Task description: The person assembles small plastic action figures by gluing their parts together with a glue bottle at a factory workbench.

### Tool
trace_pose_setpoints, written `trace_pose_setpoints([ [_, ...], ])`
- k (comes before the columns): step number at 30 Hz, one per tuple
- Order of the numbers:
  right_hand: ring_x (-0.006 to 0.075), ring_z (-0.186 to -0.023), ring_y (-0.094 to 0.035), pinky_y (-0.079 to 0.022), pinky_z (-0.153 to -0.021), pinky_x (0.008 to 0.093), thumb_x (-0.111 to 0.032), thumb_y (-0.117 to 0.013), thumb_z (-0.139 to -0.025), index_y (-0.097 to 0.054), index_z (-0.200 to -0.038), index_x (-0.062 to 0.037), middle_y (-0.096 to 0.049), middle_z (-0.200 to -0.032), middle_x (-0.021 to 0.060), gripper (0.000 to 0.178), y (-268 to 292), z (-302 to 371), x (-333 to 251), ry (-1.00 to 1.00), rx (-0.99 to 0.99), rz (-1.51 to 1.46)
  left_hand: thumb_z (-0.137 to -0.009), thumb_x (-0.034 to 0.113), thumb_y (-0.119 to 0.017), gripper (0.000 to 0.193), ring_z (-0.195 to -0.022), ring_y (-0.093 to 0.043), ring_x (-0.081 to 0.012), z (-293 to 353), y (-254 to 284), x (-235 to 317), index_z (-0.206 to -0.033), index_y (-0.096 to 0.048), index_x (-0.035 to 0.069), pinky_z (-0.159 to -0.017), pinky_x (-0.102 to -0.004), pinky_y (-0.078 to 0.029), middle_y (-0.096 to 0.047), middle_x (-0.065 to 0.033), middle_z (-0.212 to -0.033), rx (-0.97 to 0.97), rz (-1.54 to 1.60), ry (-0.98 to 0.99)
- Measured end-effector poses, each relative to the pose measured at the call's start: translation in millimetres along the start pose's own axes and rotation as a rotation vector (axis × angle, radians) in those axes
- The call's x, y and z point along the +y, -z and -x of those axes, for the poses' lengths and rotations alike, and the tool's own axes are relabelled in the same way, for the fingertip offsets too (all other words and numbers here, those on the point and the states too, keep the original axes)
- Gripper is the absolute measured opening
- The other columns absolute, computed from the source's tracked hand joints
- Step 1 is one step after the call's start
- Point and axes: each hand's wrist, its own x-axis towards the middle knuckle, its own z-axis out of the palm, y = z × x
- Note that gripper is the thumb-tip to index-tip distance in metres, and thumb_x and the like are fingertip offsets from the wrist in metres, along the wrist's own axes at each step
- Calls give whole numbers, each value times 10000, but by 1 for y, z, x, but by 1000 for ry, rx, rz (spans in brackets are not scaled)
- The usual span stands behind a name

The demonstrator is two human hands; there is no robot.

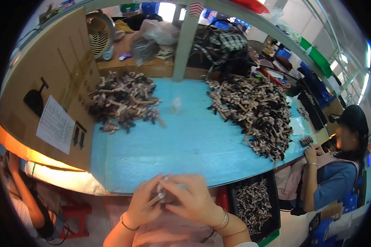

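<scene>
In front of my body, at the near edge of the blue tabletop (160,152), my left hand (144,202) and my right hand (193,197) come together with curled fingers. Between them they grip a small piece (160,195), pale with a tan stick-like part; fingers cover most of it, so its kind is unclear. A heap of small brown, white and black pieces (123,101) with tan sticks lies at the far left. Another, larger heap of similar pieces (255,111) spreads over the right side. A blurred little white thing (176,105) sits between the heaps.
A tall cardboard panel (49,90) bounds the left side. Behind the table rise a green post (184,45) and a fan (99,37). Right of my arms stands a black crate (255,206) of small pieces. Co-workers sit at right (334,177) and left (24,201).
</scene>
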Motion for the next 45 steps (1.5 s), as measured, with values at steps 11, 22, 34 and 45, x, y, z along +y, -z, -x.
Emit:
trace_pose_setpoints([
  [11, 277, -927, -511, -395, -798, 377, -117, -813, -513, -501, -1046, -65, -533, -1027, 100, 619, 10, 4, -4, -12, 46, 35, -650, 123, -645, 703, -621, -594, -212, -24, 1, 29, -1302, -415, 1, -552, -273, -452, -609, -102, -818, -4, 184, -249],
  [22, 289, -968, -507, -377, -818, 397, -102, -781, -585, -455, -1126, -64, -513, -1099, 111, 633, 2, 1, 0, -45, 10, -115, -693, 150, -674, 614, -508, -551, -226, -14, 3, 18, -1254, -466, 9, -502, -297, -422, -598, -90, -745, 85, 46, -219],
  [34, 297, -985, -507, -375, -838, 407, -109, -738, -632, -475, -1199, -117, -506, -1114, 118, 626, 1, 10, 19, -54, -2, -100, -719, 86, -739, 688, -986, -551, -181, -8, -3, -2, -1262, -324, 10, -775, -323, -481, -539, -156, -1111, -100, 55, -134],
  [45, 325, -1035, -473, -380, -879, 398, -170, -588, -837, -536, -1122, -3, -537, -1084, 172, 334, 185, -8, 214, -221, 750, 755, -744, 117, -644, 434, -1067, -509, -320, -13, 45, -10, -1139, -503, 5, -908, -393, -388, -509, -176, -1227, 187, -654, -17],
])
